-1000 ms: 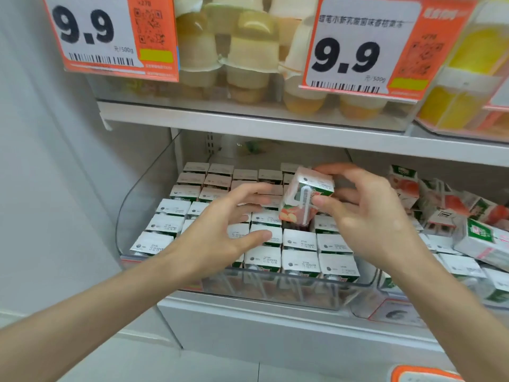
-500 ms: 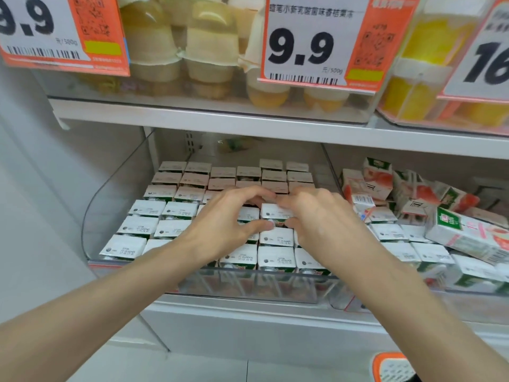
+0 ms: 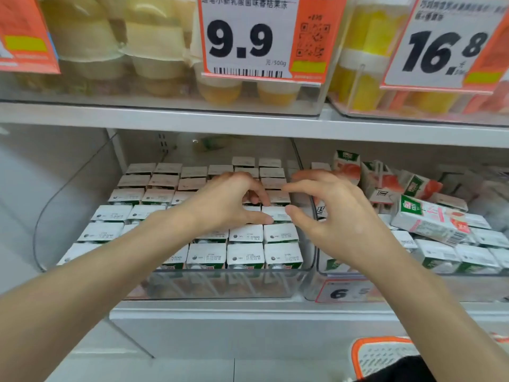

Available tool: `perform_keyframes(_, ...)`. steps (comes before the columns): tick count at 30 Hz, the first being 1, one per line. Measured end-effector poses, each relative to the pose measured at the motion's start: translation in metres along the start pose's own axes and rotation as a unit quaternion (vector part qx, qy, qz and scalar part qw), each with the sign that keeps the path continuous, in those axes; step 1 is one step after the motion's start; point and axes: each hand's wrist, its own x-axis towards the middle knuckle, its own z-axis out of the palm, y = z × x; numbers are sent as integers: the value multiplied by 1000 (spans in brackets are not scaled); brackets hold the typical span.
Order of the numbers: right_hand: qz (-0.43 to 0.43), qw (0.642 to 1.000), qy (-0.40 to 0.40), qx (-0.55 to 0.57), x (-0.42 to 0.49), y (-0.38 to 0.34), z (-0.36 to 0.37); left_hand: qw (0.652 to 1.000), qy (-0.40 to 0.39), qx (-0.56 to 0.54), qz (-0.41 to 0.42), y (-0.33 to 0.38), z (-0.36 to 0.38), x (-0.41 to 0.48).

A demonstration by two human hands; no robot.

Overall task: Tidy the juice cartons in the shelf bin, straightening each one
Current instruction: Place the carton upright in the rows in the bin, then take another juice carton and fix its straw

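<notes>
We are logging a clear plastic shelf bin (image 3: 220, 275) on the lower white shelf. It is packed with rows of small white-topped, green-sided juice cartons (image 3: 245, 255), which are standing upright and tight so their tops make a flat grid.

Both hands are working over the bin's right columns, in the middle rows. The left hand (image 3: 228, 206) is reaching in from 7 o'clock with its fingers curled down. It is pinching a single white-topped carton (image 3: 277, 214), thumb on the front edge and fingertips on the back edge. We are judging this as squaring it against its neighbours.

The right hand (image 3: 338, 219) is reaching in from 5 o'clock and is released, gripping nothing. Its fingers are loosely curved, and the thumb tip is sitting just beside that carton's right edge, probably ready to steady or nudge it.

At 3 o'clock a second clear bin (image 3: 440, 274) is holding the same product in a jumble. One long carton lying on its side (image 3: 429, 224) is resting across the others, so we are guessing most of the straightening is waiting there.

At 12 o'clock an orange-and-white 9.9 price tag (image 3: 248, 37) is hanging in front of the yellow jelly cups (image 3: 154, 45) on the upper shelf.

One risk we are noting is that the rows are so tight that shifting one carton may drag the next.
</notes>
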Motion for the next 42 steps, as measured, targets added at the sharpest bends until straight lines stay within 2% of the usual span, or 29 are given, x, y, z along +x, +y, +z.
perform_keyframes(2, -2, 1000, 5, 9, 0, 2, 1, 997, -22, 74, 12, 6, -7, 6)
perform_keyframes(4, -6, 1000, 12, 19, 1, 2, 1, 994, -37, 98, 22, 10, -10, 11)
perform_keyframes(10, 1, 1000, 17, 14, 2, 0, -1, 996, -75, 33, 36, 10, -14, 18)
perform_keyframes(16, 21, 999, -27, 24, -1, -5, -9, 987, 18, -160, 18, 8, -18, 8)
perform_keyframes(20, 20, 994, 6, 103, -1, -3, -11, 971, 89, -221, 33, 14, -31, -13)
perform_keyframes(26, -33, 977, 54, 205, -4, -20, -2, 973, 101, -208, 14, 10, -37, -61)
perform_keyframes(29, -49, 955, 49, 287, -5, -39, 10, 971, 99, -219, 3, 3, -32, -94)
perform_keyframes(31, -17, 918, 27, 395, -5, -56, 17, 954, 111, -279, -14, -1, -28, -113)
perform_keyframes(34, 64, 858, -13, 510, -3, -72, 25, 905, 123, -402, -69, -5, -25, -133)
perform_keyframes(36, 91, 847, -42, 522, -4, -76, 29, 872, 124, -462, -102, -10, -24, -141)
perform_keyframes(38, 108, 851, -65, 510, -5, -80, 33, 845, 129, -503, -125, -15, -25, -146)
perform_keyframes(42, 131, 844, -97, 511, -8, -89, 40, 830, 129, -522, -146, -19, -23, -154)
